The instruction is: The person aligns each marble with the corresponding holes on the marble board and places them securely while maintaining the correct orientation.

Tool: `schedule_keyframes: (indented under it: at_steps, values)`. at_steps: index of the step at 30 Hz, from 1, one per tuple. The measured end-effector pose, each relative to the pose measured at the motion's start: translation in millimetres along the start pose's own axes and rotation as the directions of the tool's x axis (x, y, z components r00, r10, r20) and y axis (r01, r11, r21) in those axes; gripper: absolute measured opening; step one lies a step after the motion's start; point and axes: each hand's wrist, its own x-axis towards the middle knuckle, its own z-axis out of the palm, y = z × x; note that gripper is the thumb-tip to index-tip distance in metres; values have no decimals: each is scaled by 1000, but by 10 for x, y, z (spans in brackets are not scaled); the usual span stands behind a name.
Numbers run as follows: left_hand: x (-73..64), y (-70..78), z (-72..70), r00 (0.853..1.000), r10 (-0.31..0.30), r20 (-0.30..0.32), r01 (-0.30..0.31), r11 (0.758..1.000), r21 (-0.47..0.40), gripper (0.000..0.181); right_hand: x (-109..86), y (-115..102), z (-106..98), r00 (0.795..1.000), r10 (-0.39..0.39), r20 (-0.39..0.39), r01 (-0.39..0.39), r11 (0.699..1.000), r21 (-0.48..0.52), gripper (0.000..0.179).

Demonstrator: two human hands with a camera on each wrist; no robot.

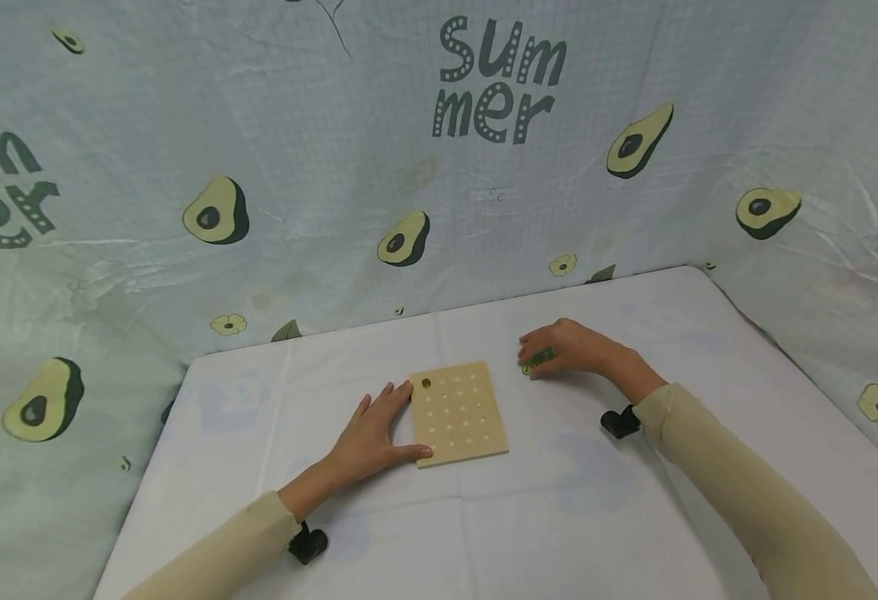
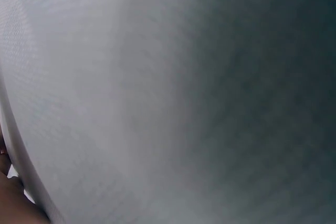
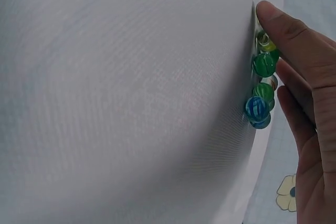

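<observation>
My left hand [image 1: 375,433] lies along the left side of a pale wooden board [image 1: 457,454], thumb on its near left corner and a fingertip at its far left corner. Rows of small round hollows cover the board, and a dark round spot [image 1: 426,383], perhaps a marble, sits in the far left one. Beyond the board's right side, my right hand [image 1: 568,344] arches over several glass marbles [image 1: 541,358] on the cloth. Green marbles [image 3: 264,64] and a blue marble [image 3: 256,108] show beside the thumb in the right wrist view; no marble looks pinched.
A white cloth [image 1: 596,533] covers the table. Behind it hangs a pale curtain [image 1: 319,150] with avocado prints. Each wrist bears a small black camera, one at the left wrist [image 1: 308,544], one at the right wrist [image 1: 621,422]. Cloth fills most of the left wrist view.
</observation>
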Motion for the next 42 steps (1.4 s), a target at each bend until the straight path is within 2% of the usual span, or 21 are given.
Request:
schedule_keyframes:
  at_steps: [6, 13, 27, 42]
  values:
    - [11, 7, -11, 1000, 6, 3, -6, 1000, -2, 113, 1, -12, -5, 1000, -6, -15, 6, 1000, 20, 23]
    - [16, 11, -12, 1000, 7, 1, -7, 1000, 3, 113, -2, -3, -7, 997, -53, -53, 53, 998, 14, 20]
    - [-9, 8, 10, 1000, 6, 2, -6, 1000, -1, 113, 44, -41, -8, 995, -40, -93, 41, 999, 10, 25]
    - [-12, 12, -5, 1000, -3, 8, 3, 1000, 9, 113, 105, -72, -25, 995, -56, -87, 57, 998, 4, 24]
